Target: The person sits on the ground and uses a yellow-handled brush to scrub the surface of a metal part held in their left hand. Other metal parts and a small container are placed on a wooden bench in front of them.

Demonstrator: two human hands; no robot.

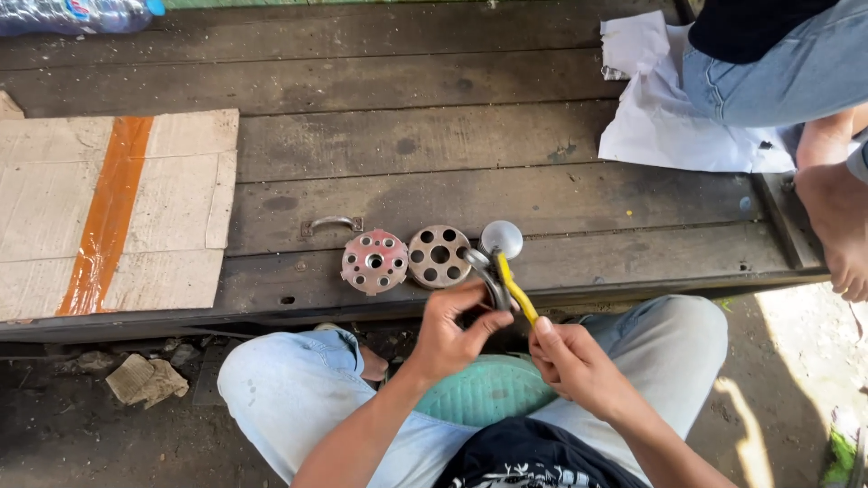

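Observation:
My left hand (450,331) grips a small dark metal part (491,287) above my lap. My right hand (568,360) holds a yellow-handled tool (516,289) whose tip sits against that part. Just beyond my hands, on the dark wooden platform (407,145), lie a reddish round plate with holes (374,261), a rusty brown perforated disc (438,257) and a shiny metal dome (502,238). I sit with knees apart in light jeans, and a green sandal sole (488,390) shows between them.
A flattened cardboard sheet with orange tape (108,208) lies left on the platform. A metal handle (333,222) is fixed to a plank. White paper (669,108) lies under another person's leg and foot (836,217) at right. A plastic bottle (77,14) rests top left.

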